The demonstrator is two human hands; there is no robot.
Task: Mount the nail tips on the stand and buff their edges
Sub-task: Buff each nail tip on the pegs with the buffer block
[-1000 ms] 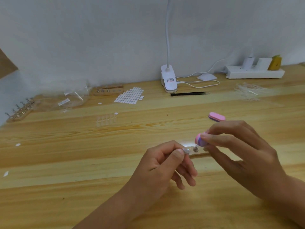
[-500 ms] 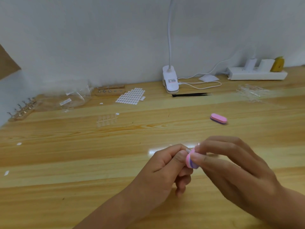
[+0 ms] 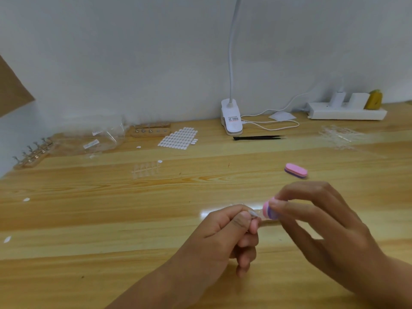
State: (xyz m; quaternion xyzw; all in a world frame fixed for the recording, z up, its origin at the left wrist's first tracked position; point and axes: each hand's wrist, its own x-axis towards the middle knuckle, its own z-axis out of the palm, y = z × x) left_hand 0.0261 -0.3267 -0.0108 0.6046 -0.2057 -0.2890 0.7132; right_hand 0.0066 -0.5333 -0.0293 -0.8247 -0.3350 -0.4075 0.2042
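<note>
My left hand [image 3: 227, 233] pinches a small clear nail tip [image 3: 254, 214] between thumb and forefinger, low in the middle of the view. My right hand [image 3: 321, 230] pinches a pink and purple buffer block [image 3: 268, 210] just right of the tip, close to it or touching it. A second pink buffer block [image 3: 296, 170] lies on the wooden table behind my right hand. A wooden stand with metal holders [image 3: 33, 155] sits far left. Another wooden stand [image 3: 150, 130] sits at the back. A strip of clear nail tips [image 3: 146, 169] lies mid-table.
A sheet of white adhesive dots [image 3: 178, 139] and clear plastic bags [image 3: 104, 139] lie at the back left. A white clamp lamp [image 3: 230, 117], black tweezers [image 3: 258, 137], a white power strip [image 3: 345, 112] and more clear nail strips [image 3: 341, 137] line the back.
Both hands dropped lower and came together, the buffer meeting the nail tip. Now the buffer has shifted slightly right of the tip again.
</note>
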